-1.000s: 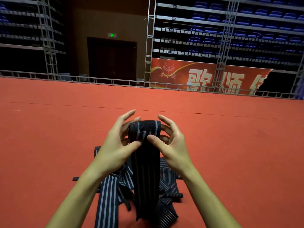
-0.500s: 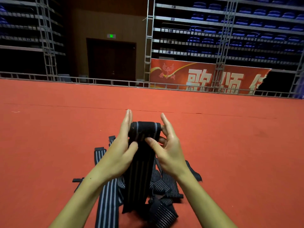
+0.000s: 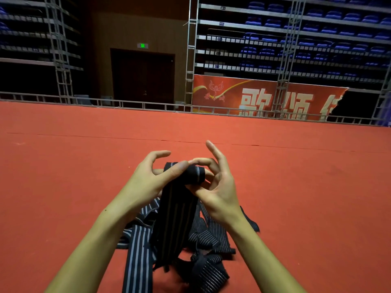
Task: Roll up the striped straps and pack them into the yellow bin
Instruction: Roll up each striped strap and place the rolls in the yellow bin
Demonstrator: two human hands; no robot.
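A dark striped strap [image 3: 175, 210] hangs from a small roll [image 3: 195, 175] held up between both hands. My left hand [image 3: 148, 180] presses its thumb on top of the roll, the other fingers curled behind it. My right hand [image 3: 218, 185] pinches the roll's right end between thumb and middle fingers, with the index finger raised straight. The strap's loose tail drops to a heap of more striped straps [image 3: 203, 240] on the red carpet. No yellow bin is in view.
The red carpet floor [image 3: 306, 187] stretches around the heap on all sides. A low metal rail [image 3: 148, 105] bounds it at the back, with truss posts, a red banner [image 3: 264, 98] and rows of blue seats behind.
The roll has turned and tilted, its right end now lower. My right index finger has lifted off it. The hanging tail has shortened and risen from the heap.
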